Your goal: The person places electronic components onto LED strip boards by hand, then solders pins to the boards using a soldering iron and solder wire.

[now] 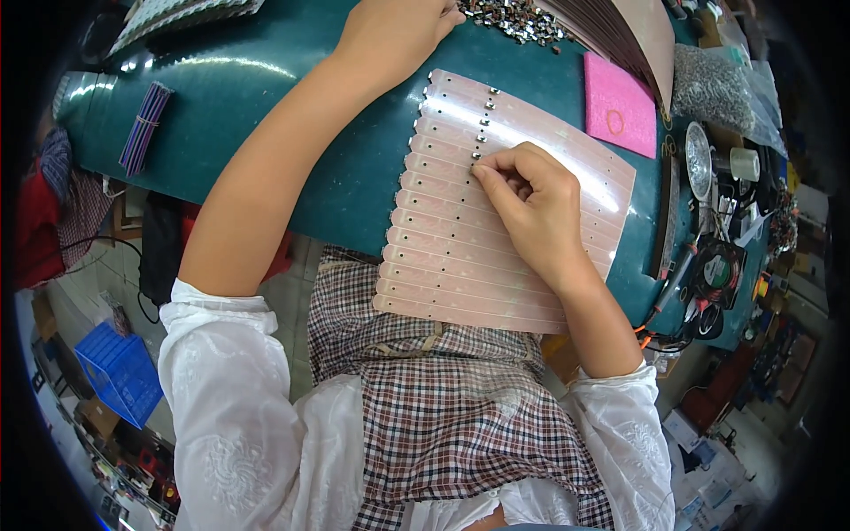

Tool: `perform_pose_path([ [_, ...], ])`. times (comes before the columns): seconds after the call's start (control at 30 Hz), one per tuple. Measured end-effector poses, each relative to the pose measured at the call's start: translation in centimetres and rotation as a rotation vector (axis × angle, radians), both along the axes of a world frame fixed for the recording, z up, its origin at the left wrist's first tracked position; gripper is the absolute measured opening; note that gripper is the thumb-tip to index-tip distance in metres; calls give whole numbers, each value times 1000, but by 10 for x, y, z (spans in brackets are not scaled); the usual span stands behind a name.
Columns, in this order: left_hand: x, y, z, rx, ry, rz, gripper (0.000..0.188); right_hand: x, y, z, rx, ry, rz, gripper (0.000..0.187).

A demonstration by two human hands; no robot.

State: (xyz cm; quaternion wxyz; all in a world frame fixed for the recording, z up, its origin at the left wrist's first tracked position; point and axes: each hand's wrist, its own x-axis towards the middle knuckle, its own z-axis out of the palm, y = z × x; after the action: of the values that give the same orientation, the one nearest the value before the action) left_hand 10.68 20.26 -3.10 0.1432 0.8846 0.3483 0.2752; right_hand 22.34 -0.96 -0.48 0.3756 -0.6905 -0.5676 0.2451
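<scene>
A fan of several pale pink strips [443, 257] lies overlapped on the green table [266, 97], each strip with a small hole or metal stud in a line. My right hand [531, 203] rests on the strips, thumb and forefinger pinched on a small metal stud [475, 157] at one strip. Several studs sit in the strips above it. My left hand [394, 31] reaches to the table's far side, fingers closed at the edge of a heap of small metal studs [518, 19]; what it holds is hidden.
A pink foam pad [617, 106] with a rubber band lies at the right. A stack of brown strips [633, 35] fans out behind it. A purple banded bundle [146, 124] lies at left. Bags, a round tin and tools crowd the right edge. A blue crate [119, 372] stands on the floor.
</scene>
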Motion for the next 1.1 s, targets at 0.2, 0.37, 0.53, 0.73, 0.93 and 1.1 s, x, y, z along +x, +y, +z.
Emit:
perform_pose_path([
  [0.2,-15,-5,9,-252,-55,-54,23,-2,-2,-2,12,-57,29,6],
  [0.37,-25,-7,14,-335,-79,-93,22,-3,-4,-10,206,-296,127,9],
  [0.53,-29,-21,26,-402,-41,-72,20,0,-5,-11,207,-285,134,10],
  [0.73,-49,-51,30,-462,-193,-201,14,21,4,7,87,-152,23,12],
  [0.93,-60,-89,41,-585,-175,-232,10,93,73,-14,234,-377,-253,16],
  [1.1,-60,-111,31,-718,-190,-279,11,107,96,-28,215,-625,-267,17],
])
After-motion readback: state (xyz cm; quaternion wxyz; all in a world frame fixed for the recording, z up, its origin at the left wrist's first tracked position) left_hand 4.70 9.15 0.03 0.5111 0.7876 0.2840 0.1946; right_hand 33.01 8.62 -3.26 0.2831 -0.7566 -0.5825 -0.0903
